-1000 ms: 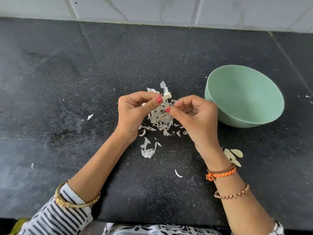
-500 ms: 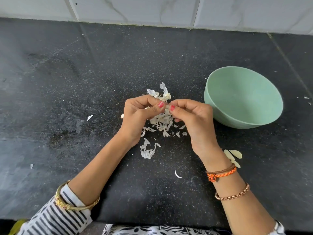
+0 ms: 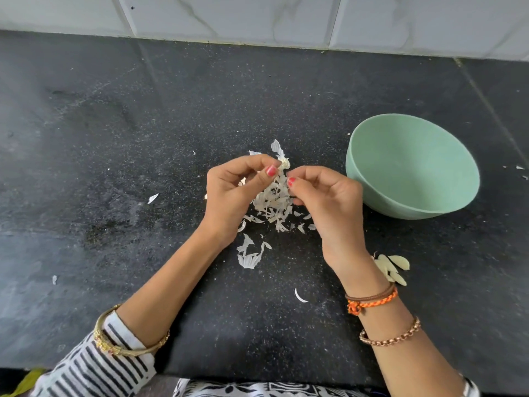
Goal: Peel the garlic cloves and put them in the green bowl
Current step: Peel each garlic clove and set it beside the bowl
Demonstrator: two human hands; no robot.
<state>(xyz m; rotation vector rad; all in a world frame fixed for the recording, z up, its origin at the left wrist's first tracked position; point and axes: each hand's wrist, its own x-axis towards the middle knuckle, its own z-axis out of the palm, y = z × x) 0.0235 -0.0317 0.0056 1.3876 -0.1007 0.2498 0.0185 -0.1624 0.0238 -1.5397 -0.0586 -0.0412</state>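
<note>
My left hand (image 3: 237, 193) pinches a small garlic clove (image 3: 284, 164) between thumb and forefinger, a tuft of papery skin sticking up from it. My right hand (image 3: 329, 202) is just right of it, fingers curled, thumb and forefinger pinched together on what looks like a sliver of garlic skin. Both hands hover over a pile of white peelings (image 3: 274, 203) on the black counter. The green bowl (image 3: 372, 200) stands to the right of my right hand; no cloves show inside it. Several peeled cloves (image 3: 393, 267) lie on the counter by my right wrist.
Stray bits of skin lie scattered on the counter: one to the left (image 3: 152, 198), one near the front (image 3: 299, 296), a few right of the bowl (image 3: 519, 168). A white tiled wall (image 3: 257, 18) runs along the back of the counter.
The hands had come together thumb to thumb over the peelings; now they have drawn slightly apart, the right hand moving right and away from the clove in the left hand.
</note>
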